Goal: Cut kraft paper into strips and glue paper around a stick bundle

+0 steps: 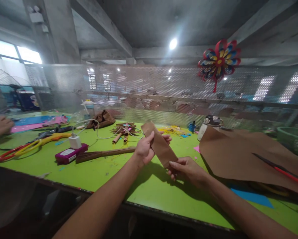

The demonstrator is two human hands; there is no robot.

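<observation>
A strip of brown paper (160,145) is held up at a slant over the green table, between both hands. My left hand (146,148) grips its upper part, thumb on the front face and fingers behind. At the lower end, my right hand (187,168) pinches the strip's corner between thumb and fingers. Left of my left hand, a long narrow bundle of folded brown paper (106,153) lies on the table. Beyond the hands sits a brown spiky paper piece (127,128) with small rolled tubes at its front.
A large brown paper sheet (238,152) with red-handled scissors (288,174) covers the right side, a bottle (208,124) behind it. At left are a purple power strip (70,154), a yellow glue gun (45,141) and another person's hand (0,127). A perforated screen (144,86) stands behind.
</observation>
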